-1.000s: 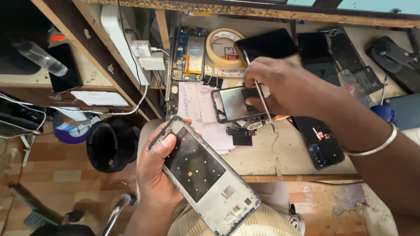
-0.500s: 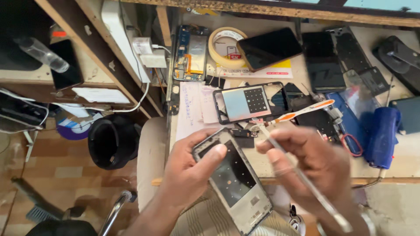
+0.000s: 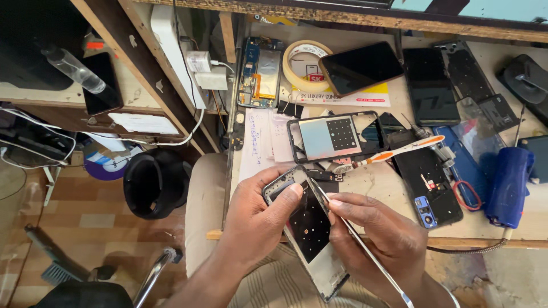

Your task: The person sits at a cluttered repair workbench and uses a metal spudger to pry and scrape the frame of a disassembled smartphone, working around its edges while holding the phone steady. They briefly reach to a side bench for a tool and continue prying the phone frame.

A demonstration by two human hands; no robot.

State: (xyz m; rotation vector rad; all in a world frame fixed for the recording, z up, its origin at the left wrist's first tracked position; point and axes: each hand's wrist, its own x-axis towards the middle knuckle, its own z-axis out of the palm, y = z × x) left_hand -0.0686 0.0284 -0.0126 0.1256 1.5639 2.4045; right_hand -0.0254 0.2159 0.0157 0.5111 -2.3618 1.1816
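— What are the hands doing right now?

— The left hand (image 3: pixel 257 219) is gripping an opened phone frame (image 3: pixel 308 234) by its upper edge, its fingers (image 3: pixel 285 199) closing over the top left corner. The frame is sitting tilted over the person's lap, just in front of the desk (image 3: pixel 394 188) edge.

— And the other one?

— The right hand (image 3: pixel 379 236) is pinching a pair of metal tweezers (image 3: pixel 342 225); the fingers are closing tightly around them, and the tips are touching the frame's upper part, right beside the left thumb.

— What is lying around them?

— Just beyond the frame, a second phone frame with a grey panel (image 3: pixel 337 137) is lying flat on the desk, and a white and orange toothbrush (image 3: pixel 394 153) is resting beside it. Farther back, a roll of tape (image 3: pixel 305 65) and a dark phone (image 3: pixel 361 67) are sitting near each other. A blue tool (image 3: pixel 511 185) is lying at the right.
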